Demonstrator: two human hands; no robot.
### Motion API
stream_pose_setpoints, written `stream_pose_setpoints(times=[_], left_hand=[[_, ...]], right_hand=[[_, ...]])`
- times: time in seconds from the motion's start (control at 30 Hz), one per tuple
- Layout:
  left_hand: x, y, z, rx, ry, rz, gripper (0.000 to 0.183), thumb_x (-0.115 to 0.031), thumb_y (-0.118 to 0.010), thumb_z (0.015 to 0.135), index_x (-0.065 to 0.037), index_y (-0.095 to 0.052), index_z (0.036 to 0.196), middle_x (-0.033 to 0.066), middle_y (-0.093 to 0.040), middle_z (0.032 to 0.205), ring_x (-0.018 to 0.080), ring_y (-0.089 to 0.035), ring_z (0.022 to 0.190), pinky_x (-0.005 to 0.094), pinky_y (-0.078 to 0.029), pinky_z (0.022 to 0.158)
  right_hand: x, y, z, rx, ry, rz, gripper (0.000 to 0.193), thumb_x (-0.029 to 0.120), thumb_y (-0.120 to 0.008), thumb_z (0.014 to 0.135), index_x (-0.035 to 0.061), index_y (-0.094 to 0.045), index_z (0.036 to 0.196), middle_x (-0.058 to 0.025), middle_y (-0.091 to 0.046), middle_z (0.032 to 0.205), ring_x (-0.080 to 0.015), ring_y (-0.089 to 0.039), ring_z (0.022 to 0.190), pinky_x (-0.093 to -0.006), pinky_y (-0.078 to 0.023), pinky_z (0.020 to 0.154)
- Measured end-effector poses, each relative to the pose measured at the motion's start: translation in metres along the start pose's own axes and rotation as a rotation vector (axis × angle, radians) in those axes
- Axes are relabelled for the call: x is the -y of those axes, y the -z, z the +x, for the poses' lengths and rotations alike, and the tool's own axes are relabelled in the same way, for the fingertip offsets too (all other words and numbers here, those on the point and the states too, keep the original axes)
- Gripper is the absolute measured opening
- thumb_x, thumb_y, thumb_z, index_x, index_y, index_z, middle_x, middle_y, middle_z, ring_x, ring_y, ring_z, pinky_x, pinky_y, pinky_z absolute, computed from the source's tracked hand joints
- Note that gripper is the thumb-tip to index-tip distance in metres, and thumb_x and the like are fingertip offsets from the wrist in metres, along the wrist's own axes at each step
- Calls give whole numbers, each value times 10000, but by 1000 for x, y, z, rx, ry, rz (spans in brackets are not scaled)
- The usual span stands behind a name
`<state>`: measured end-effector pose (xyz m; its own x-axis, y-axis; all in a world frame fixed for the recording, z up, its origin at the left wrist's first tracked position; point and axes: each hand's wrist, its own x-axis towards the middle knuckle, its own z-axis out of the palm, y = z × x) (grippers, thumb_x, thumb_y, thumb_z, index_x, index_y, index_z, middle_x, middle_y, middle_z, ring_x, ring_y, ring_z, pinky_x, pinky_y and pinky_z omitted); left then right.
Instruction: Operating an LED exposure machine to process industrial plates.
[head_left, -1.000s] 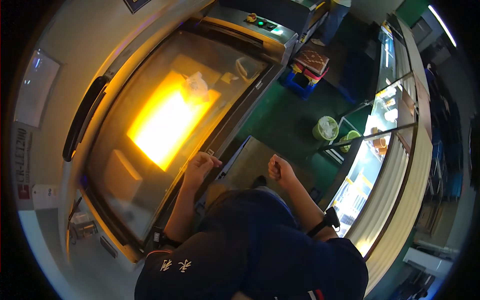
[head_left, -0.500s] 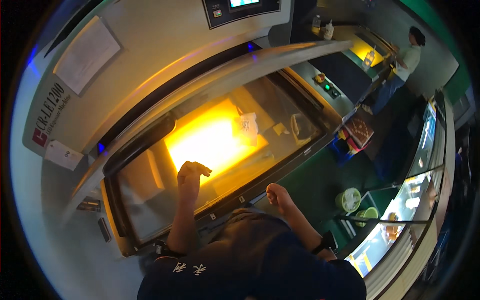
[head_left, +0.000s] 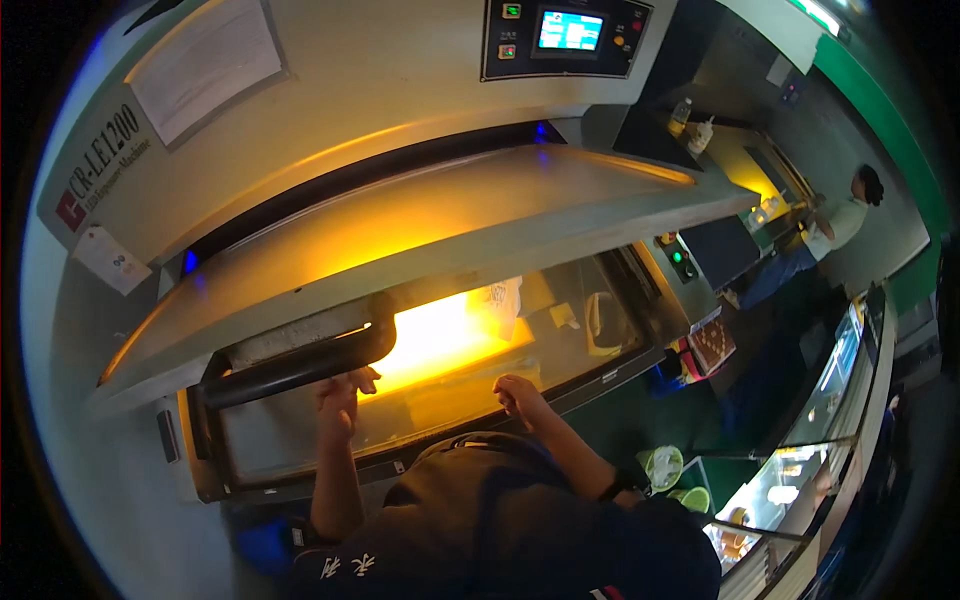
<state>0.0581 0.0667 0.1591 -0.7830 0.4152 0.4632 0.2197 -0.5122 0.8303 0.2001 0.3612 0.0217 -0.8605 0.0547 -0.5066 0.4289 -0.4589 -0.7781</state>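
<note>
Over the near part of the glass bed (head_left: 430, 412), the person's right hand (head_left: 520, 396) is loosely curled, probably idle; whether it holds anything cannot be told. To its left, the half-curled left hand (head_left: 340, 403) is right by the black handle (head_left: 300, 369), contact unclear, perhaps because that bar offers a grip. Farther, the slanting cover (head_left: 400, 232) leaves part of the glowing patch (head_left: 440, 338) exposed. At the far side, the screen (head_left: 570, 31) faces the person, likely for easy reading.
</note>
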Motion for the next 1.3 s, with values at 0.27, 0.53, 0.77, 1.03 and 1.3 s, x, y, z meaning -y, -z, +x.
stream_pose_setpoints(times=[0.27, 0.53, 0.77, 1.03, 1.3], left_hand=[[-14, -5, -38, -286, -98, -4, 65, -131, -537, 871, -92, -486, 864, 85, -544, 757, 214, -566, 732, 427, -498, 823], [-4, -63, -119, -628, -79, 5, 120, -145, -559, 853, -84, -456, 837, 91, -513, 764, 220, -557, 738, 436, -495, 842], [1, -136, -193, -944, 136, -18, 81, -2, -513, 806, -68, -466, 813, 105, -546, 823, 260, -607, 843, 413, -500, 826], [6, -136, -216, -854, 25, -4, 89, -17, -507, 858, -87, -466, 821, 89, -565, 842, 210, -596, 827, 377, -496, 818], [-57, -136, -294, -931, 71, 315, 113, 32, -495, 881, -59, -488, 948, 84, -576, 940, 188, -582, 875, 369, -484, 814]], right_hand=[[67, -53, 54, 287, 174, -551, 254, 295, -542, 976, 61, -613, 906, 13, -507, 680, -72, -432, 558, -235, -357, 505], [100, -126, 25, 916, 268, -878, 293, 333, -578, 964, 46, -628, 988, -43, -603, 780, -135, -555, 701, -315, -479, 664], [166, -176, -12, 1153, 1003, -823, 152, 178, -691, 839, 97, -667, 965, -90, -683, 924, -238, -647, 806, -364, -503, 711], [265, -196, -52, 792, 2146, -475, 205, 228, -628, 871, 91, -604, 1021, -133, -626, 1031, -298, -592, 875, -412, -505, 807], [257, -258, -81, 446, 1797, -1208, 357, 58, -729, 835, 17, -626, 1174, -150, -651, 1179, -328, -612, 1112, -413, -486, 983]])
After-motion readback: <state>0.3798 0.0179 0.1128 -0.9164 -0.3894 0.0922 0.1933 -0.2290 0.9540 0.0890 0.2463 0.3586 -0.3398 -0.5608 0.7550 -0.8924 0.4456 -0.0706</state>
